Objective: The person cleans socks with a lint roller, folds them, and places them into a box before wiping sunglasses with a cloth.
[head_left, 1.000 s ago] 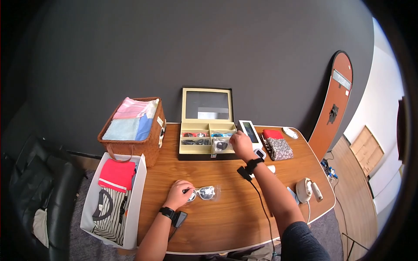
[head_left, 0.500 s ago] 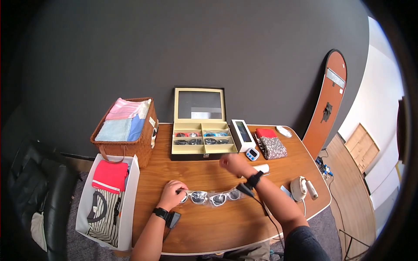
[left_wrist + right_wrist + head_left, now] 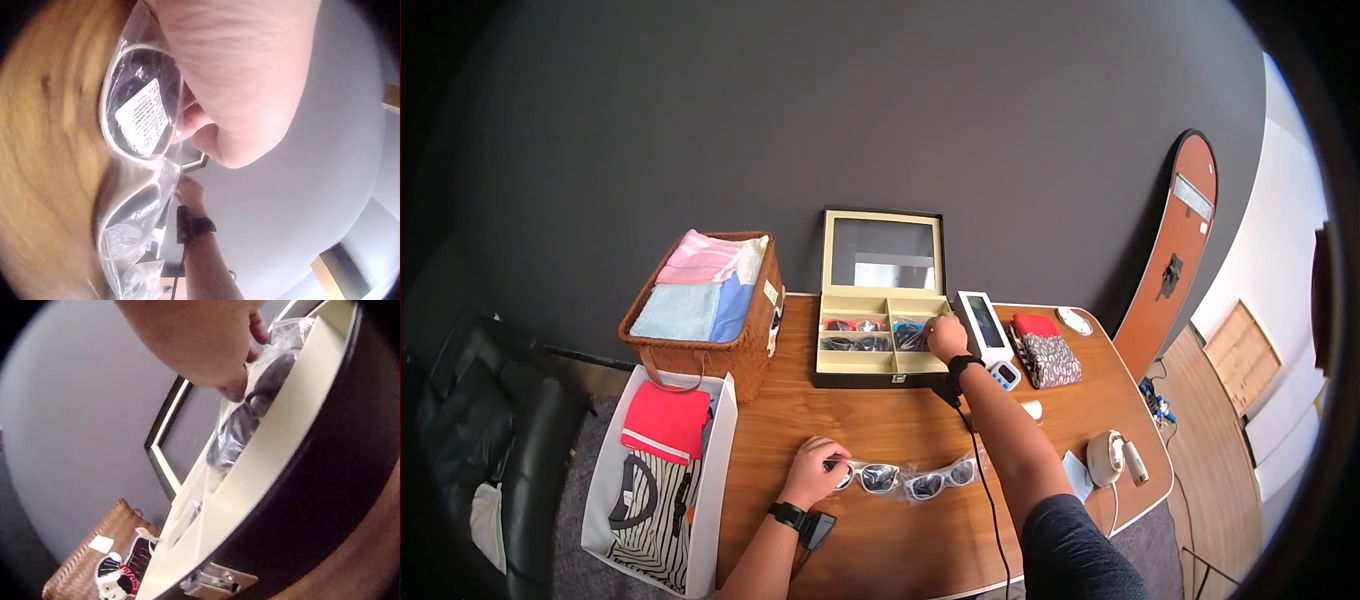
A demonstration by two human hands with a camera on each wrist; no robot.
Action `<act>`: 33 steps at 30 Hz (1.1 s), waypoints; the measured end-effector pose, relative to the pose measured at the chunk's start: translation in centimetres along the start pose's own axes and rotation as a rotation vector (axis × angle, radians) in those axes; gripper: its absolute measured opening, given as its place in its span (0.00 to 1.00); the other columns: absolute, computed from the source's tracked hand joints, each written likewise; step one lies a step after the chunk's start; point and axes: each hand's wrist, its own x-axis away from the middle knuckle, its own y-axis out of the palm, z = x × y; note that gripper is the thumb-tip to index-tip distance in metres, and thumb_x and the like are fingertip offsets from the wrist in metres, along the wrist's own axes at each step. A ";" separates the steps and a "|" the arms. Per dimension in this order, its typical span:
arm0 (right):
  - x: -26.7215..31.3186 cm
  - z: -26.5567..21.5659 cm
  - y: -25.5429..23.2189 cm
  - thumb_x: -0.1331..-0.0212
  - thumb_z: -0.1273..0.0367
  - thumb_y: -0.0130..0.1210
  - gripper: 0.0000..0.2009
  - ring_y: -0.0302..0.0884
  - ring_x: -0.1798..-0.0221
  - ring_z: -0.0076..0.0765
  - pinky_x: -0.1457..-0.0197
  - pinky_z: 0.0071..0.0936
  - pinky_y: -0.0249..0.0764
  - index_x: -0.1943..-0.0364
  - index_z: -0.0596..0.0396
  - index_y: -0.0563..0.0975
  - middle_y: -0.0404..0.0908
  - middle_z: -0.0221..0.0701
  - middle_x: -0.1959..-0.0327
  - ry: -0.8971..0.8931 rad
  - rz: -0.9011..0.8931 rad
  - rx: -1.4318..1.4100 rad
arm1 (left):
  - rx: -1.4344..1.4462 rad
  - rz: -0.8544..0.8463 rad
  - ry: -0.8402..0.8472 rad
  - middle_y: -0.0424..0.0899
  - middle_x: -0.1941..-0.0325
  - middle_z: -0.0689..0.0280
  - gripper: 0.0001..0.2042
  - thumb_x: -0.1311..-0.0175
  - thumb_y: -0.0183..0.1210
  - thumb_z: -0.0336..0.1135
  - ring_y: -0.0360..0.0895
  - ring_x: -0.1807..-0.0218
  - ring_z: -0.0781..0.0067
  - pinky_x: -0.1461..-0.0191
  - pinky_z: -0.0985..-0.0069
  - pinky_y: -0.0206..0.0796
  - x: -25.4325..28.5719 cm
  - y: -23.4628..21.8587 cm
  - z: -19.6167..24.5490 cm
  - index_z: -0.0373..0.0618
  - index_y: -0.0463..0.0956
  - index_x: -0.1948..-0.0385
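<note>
My left hand (image 3: 810,475) grips one end of white-framed sunglasses (image 3: 878,479) on the wooden table; their clear wrapper and labelled lens (image 3: 142,109) fill the left wrist view. A second bagged white pair (image 3: 940,481) lies to their right. My right hand (image 3: 946,338) is over the right side of the open display box (image 3: 880,380). In the right wrist view, the thumb and fingers of that hand (image 3: 240,362) are spread at dark bagged sunglasses (image 3: 234,434) in a compartment; whether they touch the bag is unclear. Red (image 3: 838,325) and dark pairs (image 3: 855,343) lie in the left compartments.
A wicker basket of cloths (image 3: 750,360) and a white bin of clothes (image 3: 718,450) stand left. Right of the box are a white boxed item (image 3: 985,325), a timer (image 3: 1004,374), folded fabrics (image 3: 1052,360) and a white device (image 3: 1105,458). A cable hangs beside my right arm.
My right hand brought a second white pair from the box to the table, let it go and returned to the box. My left hand has stayed at the first pair.
</note>
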 end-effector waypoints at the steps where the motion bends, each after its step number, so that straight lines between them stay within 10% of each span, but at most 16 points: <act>1: -0.3 -0.2 -0.6 0.45 0.70 0.59 0.07 0.79 0.47 0.50 0.47 0.45 0.78 0.69 0.46 0.87 0.84 0.42 0.56 -0.017 0.032 -0.046 | -0.001 0.002 -0.001 0.83 0.66 0.59 0.04 0.47 0.62 0.30 0.79 0.56 0.54 0.48 0.62 0.71 -0.1 0.0 0.1 0.41 0.81 0.71; 17: -6.1 0.4 -1.3 0.39 0.69 0.54 0.15 0.81 0.42 0.56 0.41 0.46 0.78 0.50 0.57 0.81 0.83 0.50 0.48 0.199 -0.225 0.107 | -0.031 -0.021 -0.029 0.84 0.66 0.61 0.06 0.48 0.63 0.32 0.79 0.55 0.55 0.46 0.62 0.70 0.0 0.0 -0.1 0.44 0.82 0.70; 33: -4.9 3.8 -3.8 0.40 0.68 0.53 0.10 0.85 0.53 0.55 0.50 0.46 0.81 0.63 0.54 0.84 0.86 0.46 0.59 0.002 -0.076 0.250 | -0.034 -0.011 -0.020 0.83 0.66 0.60 0.05 0.47 0.63 0.31 0.79 0.57 0.55 0.48 0.62 0.70 0.0 -0.1 0.2 0.43 0.81 0.71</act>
